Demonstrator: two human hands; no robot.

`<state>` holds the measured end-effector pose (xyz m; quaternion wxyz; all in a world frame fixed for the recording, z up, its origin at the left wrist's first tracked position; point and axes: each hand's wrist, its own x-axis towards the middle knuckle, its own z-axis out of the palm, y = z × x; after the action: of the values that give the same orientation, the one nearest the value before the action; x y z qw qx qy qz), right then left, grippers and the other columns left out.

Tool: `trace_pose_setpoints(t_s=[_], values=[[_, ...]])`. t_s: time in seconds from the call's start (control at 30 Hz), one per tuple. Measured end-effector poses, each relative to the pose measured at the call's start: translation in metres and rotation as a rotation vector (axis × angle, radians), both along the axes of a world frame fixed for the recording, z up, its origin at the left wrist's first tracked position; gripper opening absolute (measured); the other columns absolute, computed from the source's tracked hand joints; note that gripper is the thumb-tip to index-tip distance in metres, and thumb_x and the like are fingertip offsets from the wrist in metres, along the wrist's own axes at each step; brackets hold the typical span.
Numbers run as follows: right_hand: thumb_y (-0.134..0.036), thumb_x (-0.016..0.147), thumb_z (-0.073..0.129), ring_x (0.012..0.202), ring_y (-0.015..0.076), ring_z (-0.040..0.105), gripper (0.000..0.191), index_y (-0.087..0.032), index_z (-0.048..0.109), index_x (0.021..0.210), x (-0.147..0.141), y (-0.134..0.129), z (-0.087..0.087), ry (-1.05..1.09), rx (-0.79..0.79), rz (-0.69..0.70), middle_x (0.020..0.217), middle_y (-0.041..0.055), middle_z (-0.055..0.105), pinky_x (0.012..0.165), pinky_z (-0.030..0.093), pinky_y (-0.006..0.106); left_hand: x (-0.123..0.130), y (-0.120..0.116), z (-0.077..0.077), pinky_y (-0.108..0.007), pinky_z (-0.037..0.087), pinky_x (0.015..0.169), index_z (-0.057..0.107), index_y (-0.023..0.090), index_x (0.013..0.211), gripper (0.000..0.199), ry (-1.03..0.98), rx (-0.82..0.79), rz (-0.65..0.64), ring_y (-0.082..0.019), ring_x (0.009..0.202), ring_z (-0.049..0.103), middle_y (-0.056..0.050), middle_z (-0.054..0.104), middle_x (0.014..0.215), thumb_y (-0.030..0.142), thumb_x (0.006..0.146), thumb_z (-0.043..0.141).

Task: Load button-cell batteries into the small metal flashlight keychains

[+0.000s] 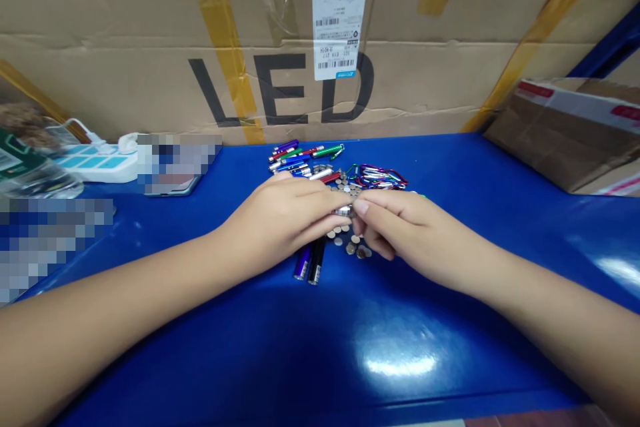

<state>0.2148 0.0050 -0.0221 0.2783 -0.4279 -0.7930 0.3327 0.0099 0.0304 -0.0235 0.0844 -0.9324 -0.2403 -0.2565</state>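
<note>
Just now, pinching one small silver cylinder [344,211] between the nearly closed left hand [277,220] and right hand [400,230], fingertips meeting around it above a blue table [350,347]. Lying just under the left hand, two pointer tubes [310,261], one blue and one black, with dozens of button cells [347,240] spreading beneath both hands. Sitting just beyond, roughly a dozen coloured tubes [300,159] beside several carabiners [383,177].

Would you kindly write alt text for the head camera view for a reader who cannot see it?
The left hand and right hand meet over a blue table, holding a small silver metal cylinder above scattered button cells. Behind them lie coloured metal pointers and carabiners, before a cardboard box printed LED.
</note>
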Motion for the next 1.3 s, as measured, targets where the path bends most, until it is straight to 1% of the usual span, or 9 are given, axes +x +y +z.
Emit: trace_pose_setpoints(t_s=[0.13,0.23,0.33,0.43,0.57,0.73,0.83,1.13,1.3], values=[[-0.036,0.094,0.041,0.054,0.0124,0.045,0.032,-0.021,0.047,0.066,0.019,0.000,0.013,-0.164,0.340,-0.218,0.057,-0.0020,0.048,0.053,0.033,0.026,-0.004,0.005,0.004,-0.026,0.047,0.085,0.064,0.020,0.111,0.029,-0.083,-0.099,0.151,-0.017,0.096,0.064,-0.004,0.070,0.104,0.035,0.094,0.047],[-0.040,0.093,0.044,0.054,0.0143,0.046,0.030,-0.021,0.053,0.071,0.037,0.005,0.017,-0.155,0.399,-0.386,0.057,-0.0011,0.049,0.052,0.033,0.028,-0.009,0.011,0.006,-0.027,0.048,0.085,0.063,0.019,0.112,0.028,-0.131,-0.139,0.232,-0.018,0.095,0.063,-0.005,0.069,0.106,0.032,0.093,0.048],[-0.042,0.092,0.045,0.051,0.0149,0.044,0.031,-0.022,0.057,0.073,0.048,0.010,0.017,-0.158,0.405,-0.436,0.054,-0.0010,0.048,0.051,0.032,0.029,-0.012,0.015,0.005,-0.027,0.049,0.082,0.064,0.019,0.111,0.027,-0.145,-0.158,0.245,-0.017,0.091,0.063,-0.004,0.069,0.103,0.031,0.092,0.049],[-0.044,0.091,0.045,0.049,0.0143,0.044,0.032,-0.022,0.058,0.073,0.048,0.012,0.017,-0.179,0.370,-0.422,0.053,-0.0014,0.048,0.050,0.032,0.028,-0.012,0.016,0.004,-0.027,0.049,0.082,0.064,0.019,0.110,0.026,-0.138,-0.164,0.252,-0.017,0.091,0.063,-0.004,0.069,0.102,0.029,0.091,0.050],[-0.044,0.091,0.044,0.055,0.0153,0.049,0.033,-0.021,0.058,0.073,0.045,0.015,0.013,-0.274,0.343,-0.366,0.058,-0.0008,0.052,0.052,0.034,0.028,-0.013,0.017,0.002,-0.029,0.049,0.086,0.064,0.020,0.111,0.025,-0.118,-0.177,0.247,-0.017,0.095,0.063,-0.004,0.069,0.104,0.028,0.090,0.053],[-0.026,0.085,0.053,0.078,0.0201,0.057,0.017,-0.021,0.067,0.092,0.061,0.030,-0.003,-0.604,0.396,-0.142,0.086,0.0057,0.062,0.070,0.043,0.032,-0.016,0.021,-0.003,-0.031,0.050,0.088,0.063,0.019,0.114,0.028,-0.085,-0.221,0.204,-0.018,0.101,0.063,-0.005,0.069,0.108,0.032,0.091,0.052],[-0.021,0.081,0.057,0.082,0.0211,0.056,0.017,-0.020,0.068,0.093,0.071,0.037,-0.009,-0.726,0.433,-0.133,0.090,0.0080,0.060,0.075,0.044,0.034,-0.016,0.021,-0.004,-0.031,0.050,0.089,0.063,0.019,0.114,0.028,-0.080,-0.224,0.182,-0.017,0.099,0.064,-0.005,0.070,0.107,0.029,0.090,0.053],[-0.020,0.079,0.058,0.078,0.0199,0.057,0.015,-0.019,0.068,0.090,0.070,0.039,-0.009,-0.688,0.362,-0.121,0.090,0.0084,0.060,0.073,0.047,0.034,-0.017,0.020,-0.006,-0.026,0.051,0.089,0.064,0.021,0.115,0.032,-0.133,-0.263,0.221,-0.015,0.095,0.066,-0.001,0.070,0.107,0.022,0.083,0.061],[-0.023,0.080,0.058,0.081,0.0215,0.058,0.017,-0.020,0.068,0.093,0.073,0.039,-0.004,-0.700,0.342,-0.164,0.093,0.0086,0.060,0.075,0.048,0.036,-0.016,0.017,-0.005,-0.022,0.050,0.087,0.061,0.023,0.119,0.030,-0.162,-0.306,0.222,-0.013,0.093,0.065,0.000,0.070,0.106,0.030,0.091,0.054]])
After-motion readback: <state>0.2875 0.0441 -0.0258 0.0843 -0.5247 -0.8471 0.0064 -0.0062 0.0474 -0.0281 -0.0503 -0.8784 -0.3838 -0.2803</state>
